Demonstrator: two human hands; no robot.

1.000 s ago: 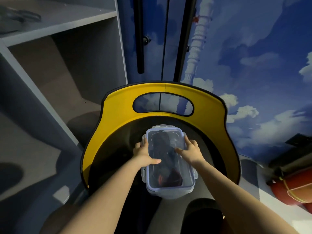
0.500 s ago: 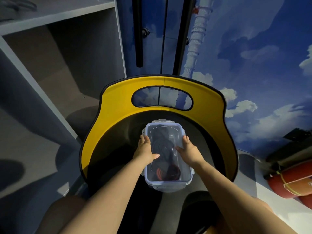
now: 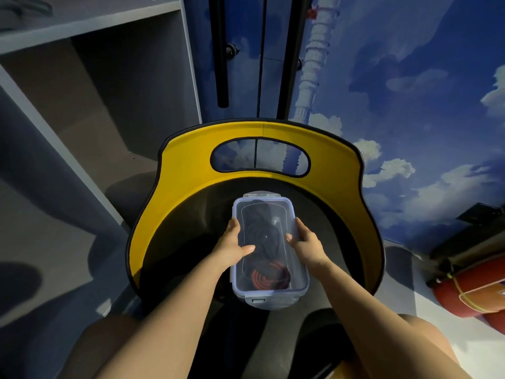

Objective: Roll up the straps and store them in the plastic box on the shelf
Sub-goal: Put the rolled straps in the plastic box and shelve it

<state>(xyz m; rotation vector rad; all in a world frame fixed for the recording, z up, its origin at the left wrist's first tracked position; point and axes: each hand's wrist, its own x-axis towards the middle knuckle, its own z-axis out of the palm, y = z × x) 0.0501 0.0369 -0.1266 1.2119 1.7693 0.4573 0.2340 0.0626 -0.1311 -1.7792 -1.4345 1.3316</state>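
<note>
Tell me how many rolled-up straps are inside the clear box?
2 that I can make out. A black rolled strap lies in the middle of the plastic box, and a red rolled strap sits at the near end. More may be hidden underneath.

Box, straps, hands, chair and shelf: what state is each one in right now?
Box: lid on, resting on the chair seat, held on both long sides.
Straps: rolled up inside the box, seen through the clear lid.
Left hand: grip on the box's left side, thumb on the lid.
Right hand: grip on the box's right side, thumb on the lid.
Chair: upright, bearing the box.
Shelf: box not on it yet.
</note>
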